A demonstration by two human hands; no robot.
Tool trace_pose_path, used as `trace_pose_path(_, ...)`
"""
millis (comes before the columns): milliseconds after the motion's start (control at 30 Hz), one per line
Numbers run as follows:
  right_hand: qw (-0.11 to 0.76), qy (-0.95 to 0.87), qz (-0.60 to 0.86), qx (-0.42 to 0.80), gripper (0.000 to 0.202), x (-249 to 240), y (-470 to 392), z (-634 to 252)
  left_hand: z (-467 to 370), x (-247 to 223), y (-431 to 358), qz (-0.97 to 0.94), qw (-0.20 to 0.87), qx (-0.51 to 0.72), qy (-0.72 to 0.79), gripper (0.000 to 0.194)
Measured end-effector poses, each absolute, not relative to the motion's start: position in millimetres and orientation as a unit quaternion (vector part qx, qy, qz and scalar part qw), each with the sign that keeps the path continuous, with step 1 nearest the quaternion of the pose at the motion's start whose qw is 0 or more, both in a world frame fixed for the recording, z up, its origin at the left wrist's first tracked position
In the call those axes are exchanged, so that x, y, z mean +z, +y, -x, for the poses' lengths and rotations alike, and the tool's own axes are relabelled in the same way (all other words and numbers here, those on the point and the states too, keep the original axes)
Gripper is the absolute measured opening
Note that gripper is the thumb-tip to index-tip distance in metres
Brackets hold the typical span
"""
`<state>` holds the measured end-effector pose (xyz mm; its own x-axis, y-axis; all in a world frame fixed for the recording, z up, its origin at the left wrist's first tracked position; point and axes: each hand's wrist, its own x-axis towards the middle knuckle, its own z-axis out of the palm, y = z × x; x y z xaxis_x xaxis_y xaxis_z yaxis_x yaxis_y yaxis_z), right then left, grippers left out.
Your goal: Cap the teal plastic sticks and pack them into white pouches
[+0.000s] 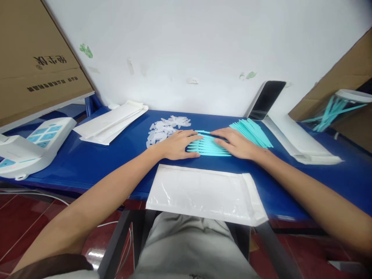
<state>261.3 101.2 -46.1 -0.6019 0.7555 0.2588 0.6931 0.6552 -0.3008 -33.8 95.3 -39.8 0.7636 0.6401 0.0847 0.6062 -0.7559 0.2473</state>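
Observation:
Several thin turquoise sticks (209, 146) lie side by side on the blue table between my hands. My left hand (178, 145) rests at their left end, fingers spread and touching the sticks. On their right end lies my right hand (234, 142), its fingers also apart. A second bundle of turquoise sticks (252, 131) is fanned out just behind my right hand. Beyond my left hand spreads a heap of small translucent white pieces (165, 127); their kind is unclear. A white padded envelope (203, 193) lies flat at the table's front edge, nearer me than the sticks.
More white envelopes (112, 122) are stacked at the back left, and one envelope (302, 139) lies right. A phone (266, 100) leans on the wall. At far left stands a white device with blue panels (43, 133). A clear tub (334, 108) with sticks is at right.

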Motion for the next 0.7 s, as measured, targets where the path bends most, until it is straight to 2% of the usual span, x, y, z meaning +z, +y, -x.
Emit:
trace_pose_path(167,0.177,-0.902,0.380,0.103,0.057,-44,94,-256,34,-42,96,-0.937,0.095,0.093,0.325,0.075)
trace_pose_path(333,0.205,-0.905,0.361,0.095,0.054,-44,90,-256,36,-41,96,-0.940,0.082,0.120,0.310,0.077)
trace_pose_path(533,0.234,-0.881,0.409,0.034,0.035,-42,80,-249,37,-42,100,-0.934,0.051,0.158,0.316,0.054)
trace_pose_path(700,0.248,-0.871,0.424,0.023,0.025,-42,71,-241,34,-39,99,-0.934,0.038,0.180,0.306,0.050)
